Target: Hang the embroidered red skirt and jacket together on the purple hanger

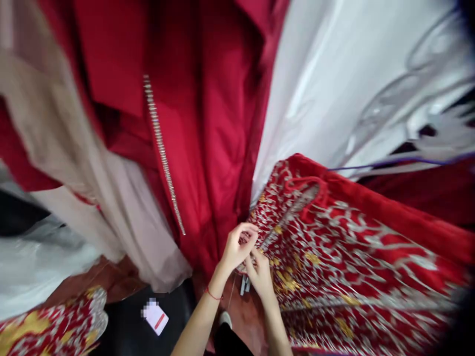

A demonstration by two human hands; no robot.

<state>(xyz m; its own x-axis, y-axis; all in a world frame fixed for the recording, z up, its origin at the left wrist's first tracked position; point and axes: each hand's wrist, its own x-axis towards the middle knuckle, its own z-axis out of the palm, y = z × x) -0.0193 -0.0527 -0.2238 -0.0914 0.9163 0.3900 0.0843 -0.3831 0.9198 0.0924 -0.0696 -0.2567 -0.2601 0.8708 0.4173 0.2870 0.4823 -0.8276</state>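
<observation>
My left hand (pixel 237 247) and my right hand (pixel 260 274) meet at the edge of a red garment with silver and gold embroidery (pixel 352 257). The fingers of both hands are curled and pinch that edge close together. A small grey object (pixel 244 285) hangs just under my right hand; I cannot make out what it is. A thin red cord circles my left wrist (pixel 213 294).
A plain red satin dress with a rhinestone strip (pixel 163 153) hangs above my hands. White fabric (pixel 334 89) hangs to its right, beige tulle (pixel 74 163) to its left. A white tag (pixel 156 316) lies on the dark floor. Another embroidered piece (pixel 44 326) is at the bottom left.
</observation>
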